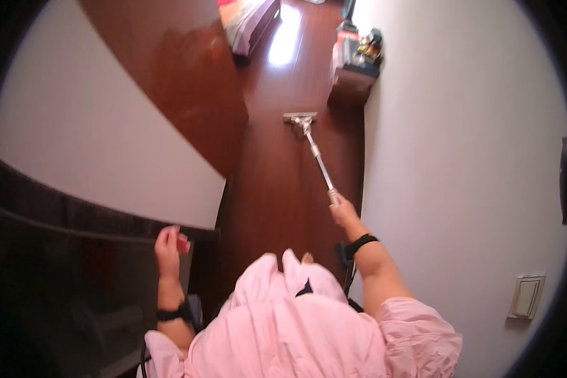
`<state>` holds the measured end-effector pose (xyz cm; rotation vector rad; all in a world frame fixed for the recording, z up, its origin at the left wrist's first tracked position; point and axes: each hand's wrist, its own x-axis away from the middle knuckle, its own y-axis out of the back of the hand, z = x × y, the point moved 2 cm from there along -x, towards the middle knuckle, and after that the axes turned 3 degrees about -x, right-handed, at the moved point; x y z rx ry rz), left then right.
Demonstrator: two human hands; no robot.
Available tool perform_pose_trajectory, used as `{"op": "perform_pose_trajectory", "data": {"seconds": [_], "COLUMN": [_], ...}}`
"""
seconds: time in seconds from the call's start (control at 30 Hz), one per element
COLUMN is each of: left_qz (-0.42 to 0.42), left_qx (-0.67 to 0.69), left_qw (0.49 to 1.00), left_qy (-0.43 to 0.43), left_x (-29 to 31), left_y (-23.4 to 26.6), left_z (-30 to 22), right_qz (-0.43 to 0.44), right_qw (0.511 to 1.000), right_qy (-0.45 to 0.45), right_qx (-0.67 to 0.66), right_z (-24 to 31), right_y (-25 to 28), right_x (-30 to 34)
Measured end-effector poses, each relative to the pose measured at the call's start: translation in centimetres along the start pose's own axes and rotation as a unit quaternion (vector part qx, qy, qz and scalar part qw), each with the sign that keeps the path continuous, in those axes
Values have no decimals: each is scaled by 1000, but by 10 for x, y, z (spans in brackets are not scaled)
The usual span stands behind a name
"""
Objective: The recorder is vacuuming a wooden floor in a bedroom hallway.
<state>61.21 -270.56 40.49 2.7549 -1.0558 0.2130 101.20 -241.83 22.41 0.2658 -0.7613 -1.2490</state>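
Observation:
My right hand (344,213) is closed around the grip of a mop (322,167). The mop's silvery pole slants forward and a little left, and its flat, pale head (300,118) rests on the dark red-brown wooden floor (268,183). Raised at the left beside the end of a dark ledge, my left hand (169,244) has its fingers curled in. A small pinkish-red patch shows at its palm side; whether that is a held thing or skin I cannot make out.
A white wall (447,157) with a light switch (526,297) runs along the right. Against it stands a low cabinet (354,75) with items on top. To the left are a brown door (189,75), a white wall end and a dark ledge (75,211). A bed corner (252,31) shows far ahead.

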Motion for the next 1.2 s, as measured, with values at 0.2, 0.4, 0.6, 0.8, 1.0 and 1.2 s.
{"op": "perform_pose_trajectory", "data": {"seconds": [0.2,0.4,0.6,0.8,1.0,1.2], "left_qz": [24,16,10,31,89,23], "left_qx": [11,89,140,156,165,48], "left_qw": [997,986,975,950,891,920], "left_qy": [-67,-141,-170,-270,-412,-388], "left_x": [-39,-72,-55,3,178,301], "left_y": [-19,-21,-25,-15,-1,18], "left_z": [-47,-84,-94,-125,-50,65], "right_qz": [55,60,20,19,19,30], "right_qw": [997,987,999,996,998,992], "right_qy": [-47,-146,-41,-74,33,-79], "right_qx": [21,-34,-6,-33,-58,-96], "right_z": [-114,-144,-142,-147,-261,-225], "right_y": [68,81,63,7,-44,-54], "right_x": [129,308,328,307,224,200]}}
